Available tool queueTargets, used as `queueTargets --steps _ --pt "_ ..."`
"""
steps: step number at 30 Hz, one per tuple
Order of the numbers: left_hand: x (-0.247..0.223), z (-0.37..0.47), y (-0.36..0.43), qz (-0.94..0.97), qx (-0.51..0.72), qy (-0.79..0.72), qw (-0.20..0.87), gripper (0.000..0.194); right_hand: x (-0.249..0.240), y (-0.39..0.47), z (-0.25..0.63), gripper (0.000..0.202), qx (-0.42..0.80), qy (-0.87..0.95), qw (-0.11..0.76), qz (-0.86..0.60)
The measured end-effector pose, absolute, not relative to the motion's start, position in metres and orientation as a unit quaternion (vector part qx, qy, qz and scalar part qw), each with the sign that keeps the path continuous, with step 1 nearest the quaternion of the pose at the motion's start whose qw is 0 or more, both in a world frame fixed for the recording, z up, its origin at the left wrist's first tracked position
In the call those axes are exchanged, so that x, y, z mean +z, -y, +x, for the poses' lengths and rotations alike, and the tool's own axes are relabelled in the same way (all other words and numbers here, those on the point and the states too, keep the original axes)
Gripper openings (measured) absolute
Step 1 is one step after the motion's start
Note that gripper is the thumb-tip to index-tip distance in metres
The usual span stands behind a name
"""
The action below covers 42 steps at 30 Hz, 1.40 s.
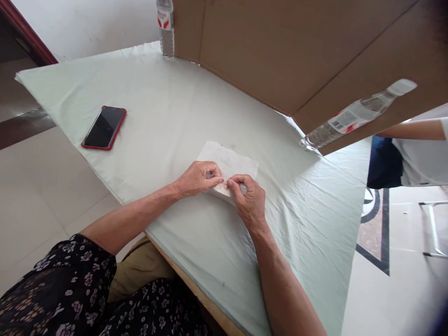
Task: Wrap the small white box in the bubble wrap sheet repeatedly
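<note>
A small white sheet (229,157), paper or thin cloth, lies on the covered table in front of me. Faint reddish marks show on its near part, between my hands. My left hand (199,178) is closed, thumb and forefinger pinched at the sheet's near side. From the other side my right hand (249,198) makes the same kind of pinch, its fingertips close to the left ones. Both pinches appear to be on the sheet, though the fingers hide exactly what lies between the tips.
A pale green cloth (157,112) covers the table. A phone in a red case (104,128) lies at the left. Behind, a large cardboard panel (252,51) stands with plastic bottles (167,37) (353,116) against it. Another person's arm (416,129) shows at the right.
</note>
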State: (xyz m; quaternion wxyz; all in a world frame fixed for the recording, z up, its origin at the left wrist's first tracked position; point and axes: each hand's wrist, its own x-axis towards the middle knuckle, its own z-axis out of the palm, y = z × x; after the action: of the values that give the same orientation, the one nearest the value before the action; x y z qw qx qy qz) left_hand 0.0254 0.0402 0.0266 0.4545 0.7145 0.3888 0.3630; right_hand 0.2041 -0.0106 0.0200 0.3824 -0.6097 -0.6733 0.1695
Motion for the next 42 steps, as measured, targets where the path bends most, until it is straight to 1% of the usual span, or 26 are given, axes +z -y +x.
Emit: queueTargets --steps 7,12,15,19,26,32,35,37,40,42 --pt "0.028 0.023 -0.04 0.721 0.345 -0.39 0.456 0.015 0.022 0.009 0.205 0.019 0.195 0.665 0.375 -0.615" --pt "0.028 0.023 -0.041 0.723 0.346 -0.388 0.454 0.015 0.027 0.007 0.218 0.023 0.275 0.637 0.379 -0.613" --pt "0.028 0.023 -0.041 0.724 0.344 -0.39 0.454 0.015 0.035 0.01 0.227 0.029 0.308 0.639 0.358 -0.607" --pt "0.026 0.022 -0.041 0.719 0.351 -0.387 0.457 0.015 0.042 0.014 0.23 0.03 0.334 0.636 0.335 -0.609" --pt "0.023 0.022 -0.042 0.713 0.346 -0.396 0.463 0.012 0.035 0.013 0.229 0.022 0.341 0.628 0.343 -0.61" --pt "0.026 0.021 -0.043 0.717 0.331 -0.41 0.457 0.006 0.028 0.01 0.23 0.024 0.358 0.602 0.354 -0.62" --pt "0.027 0.021 -0.044 0.717 0.321 -0.414 0.459 0.012 0.024 0.008 0.233 0.027 0.345 0.602 0.349 -0.631" --pt "0.027 0.02 -0.044 0.713 0.316 -0.416 0.467 0.015 0.023 0.007 0.235 0.026 0.305 0.607 0.357 -0.64" --pt "0.029 0.02 -0.044 0.711 0.315 -0.412 0.474 0.016 0.027 0.011 0.233 0.018 0.167 0.635 0.402 -0.639" --pt "0.029 0.02 -0.043 0.713 0.315 -0.406 0.478 0.016 0.034 0.016 0.227 0.012 0.065 0.675 0.421 -0.602"
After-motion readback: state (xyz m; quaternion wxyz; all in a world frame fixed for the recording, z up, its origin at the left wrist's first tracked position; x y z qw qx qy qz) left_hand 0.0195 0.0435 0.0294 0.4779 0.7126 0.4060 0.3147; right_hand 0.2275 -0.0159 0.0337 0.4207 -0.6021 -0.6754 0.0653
